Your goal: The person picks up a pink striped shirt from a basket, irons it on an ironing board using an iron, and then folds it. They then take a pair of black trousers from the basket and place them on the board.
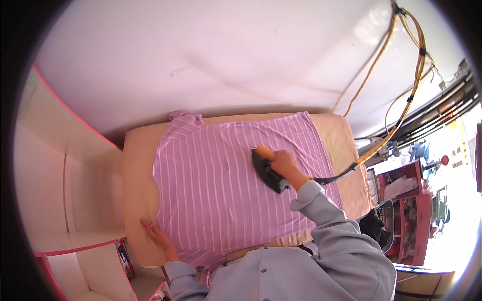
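A pink T-shirt with white stripes lies spread over a padded ironing table with a tan cover. My right hand grips the yellow handle of a steam iron, whose dark body is over the right half of the shirt. A dark and yellow wrapped hose runs beside my right wrist, up to the upper right. My left hand rests with its fingers apart at the shirt's lower left edge, by the bare tan cover, holding nothing. Part of the shirt hangs over the near edge, against my body.
A white wall rises behind the table. White shelving with pink edging stands at the left. At the right are a plastic basket with dark cloth, red shelves and several dark pipes.
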Available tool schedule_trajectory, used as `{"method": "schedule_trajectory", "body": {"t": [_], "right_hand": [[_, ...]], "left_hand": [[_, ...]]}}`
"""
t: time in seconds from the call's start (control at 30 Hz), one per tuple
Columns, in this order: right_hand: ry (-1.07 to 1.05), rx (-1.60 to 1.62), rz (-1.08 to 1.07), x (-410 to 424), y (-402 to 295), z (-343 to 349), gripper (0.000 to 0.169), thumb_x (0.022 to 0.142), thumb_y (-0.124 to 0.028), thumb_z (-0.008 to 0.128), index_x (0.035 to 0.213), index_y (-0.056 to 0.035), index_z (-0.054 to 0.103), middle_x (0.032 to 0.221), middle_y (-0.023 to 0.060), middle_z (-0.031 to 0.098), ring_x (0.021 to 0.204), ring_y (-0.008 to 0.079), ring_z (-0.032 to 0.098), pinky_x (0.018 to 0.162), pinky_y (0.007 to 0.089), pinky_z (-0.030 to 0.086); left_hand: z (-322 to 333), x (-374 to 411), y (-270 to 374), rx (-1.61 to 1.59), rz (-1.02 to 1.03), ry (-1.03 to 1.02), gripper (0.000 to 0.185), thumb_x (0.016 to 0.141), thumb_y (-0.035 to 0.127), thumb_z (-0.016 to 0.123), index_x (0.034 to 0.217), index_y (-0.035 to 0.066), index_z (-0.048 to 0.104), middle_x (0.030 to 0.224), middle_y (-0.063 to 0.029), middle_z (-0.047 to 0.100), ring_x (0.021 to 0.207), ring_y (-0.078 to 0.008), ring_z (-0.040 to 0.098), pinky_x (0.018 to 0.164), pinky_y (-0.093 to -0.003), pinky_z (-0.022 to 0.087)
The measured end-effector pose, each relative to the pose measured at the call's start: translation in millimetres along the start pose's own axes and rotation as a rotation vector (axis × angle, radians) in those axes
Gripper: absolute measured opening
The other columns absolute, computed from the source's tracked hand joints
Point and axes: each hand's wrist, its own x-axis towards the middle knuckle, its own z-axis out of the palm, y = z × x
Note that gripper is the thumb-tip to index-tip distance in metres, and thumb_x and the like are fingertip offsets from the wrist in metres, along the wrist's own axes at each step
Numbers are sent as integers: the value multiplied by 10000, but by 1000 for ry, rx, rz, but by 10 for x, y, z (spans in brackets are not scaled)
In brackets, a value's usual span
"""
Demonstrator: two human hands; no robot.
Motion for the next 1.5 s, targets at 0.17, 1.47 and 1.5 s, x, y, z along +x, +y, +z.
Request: {"method": "schedule_trajectory", "body": {"t": [0.17,1.47,1.5], "right_hand": [[174,5,369,86,1513,-315,286,722,-162,587,947,-13,680,979,219,655,933,359,636,821,434,511],[367,299,-388,-2108,3948,534,291,743,30,569,992,-96,652,1110,87,618,1067,296,547,909,369,447],[392,317,-381,-2043,3939,522,284,746,26,576,992,-96,648,1094,90,623,1048,301,553,904,367,450]], "left_hand": [[-270,-140,28,20,-72,123,455,1001,183,321,1391,-51,312,1471,-204,271,1357,-306,270,1097,-370,252],[-782,-2621,-653,-851,-940,269,513,889,131,544,1349,-18,374,1320,-163,451,1215,-240,436,1030,-360,363],[-959,-2521,-684,-822,-887,288,516,889,134,547,1351,-16,373,1321,-159,450,1218,-237,434,1031,-360,363]]}}
